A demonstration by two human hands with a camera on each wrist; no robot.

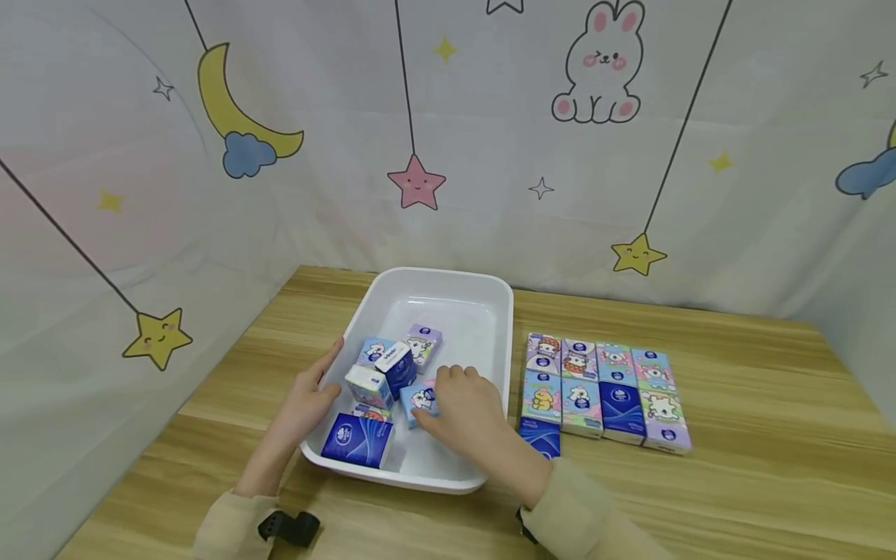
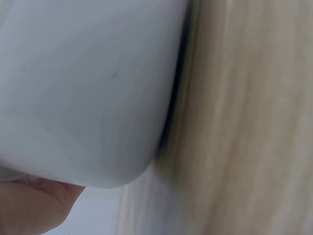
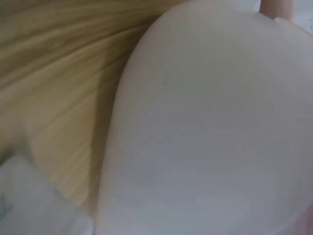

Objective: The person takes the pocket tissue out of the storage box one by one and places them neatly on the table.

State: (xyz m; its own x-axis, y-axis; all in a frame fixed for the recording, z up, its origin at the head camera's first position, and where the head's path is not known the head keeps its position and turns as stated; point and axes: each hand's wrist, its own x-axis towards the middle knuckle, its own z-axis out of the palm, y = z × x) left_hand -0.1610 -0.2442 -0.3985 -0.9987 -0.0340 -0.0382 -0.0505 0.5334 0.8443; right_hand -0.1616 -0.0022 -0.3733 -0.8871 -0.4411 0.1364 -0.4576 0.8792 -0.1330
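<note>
A white plastic tub (image 1: 483,311) stands on the table with several tissue packs lying loosely inside. My left hand (image 1: 308,400) holds its left side, thumb over the rim and fingers along the outer wall. Inside the tub, my right hand (image 1: 469,408) grips a light-blue tissue pack (image 1: 420,398) with a white cartoon figure; part of the pack is hidden under the fingers. Beside it lie a dark-blue tissue pack (image 1: 397,365), a white-sided pack (image 1: 369,386) and a purple pack (image 1: 424,342). Another dark-blue pack (image 1: 355,440) rests at the near left corner.
To the right of the tub, tissue packs (image 1: 579,399) lie in neat rows on the wooden table (image 1: 763,404), one dark-blue pack (image 1: 539,437) at the near left of them. A white curtain (image 1: 490,225) with cartoon prints hangs behind the table.
</note>
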